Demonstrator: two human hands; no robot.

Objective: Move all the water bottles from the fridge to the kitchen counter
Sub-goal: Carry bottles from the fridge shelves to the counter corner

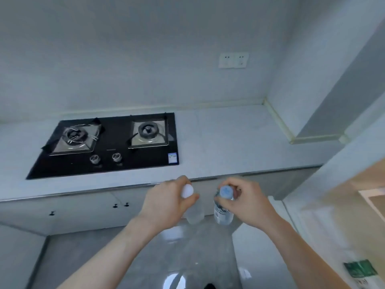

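My left hand [166, 202] grips a clear water bottle with a white cap [194, 213] by its neck. My right hand [248, 202] grips a second clear water bottle with a pale blue cap [223, 214] the same way. Both bottles hang upright side by side, just in front of and below the front edge of the pale kitchen counter [229, 138]. The fridge is out of view.
A black two-burner gas hob [108, 147] is set into the counter on the left. A wall column [325, 113] bounds the counter at the right. Cabinet doors with small dark knobs [83, 209] run under the counter. A double wall socket [233, 60] is above.
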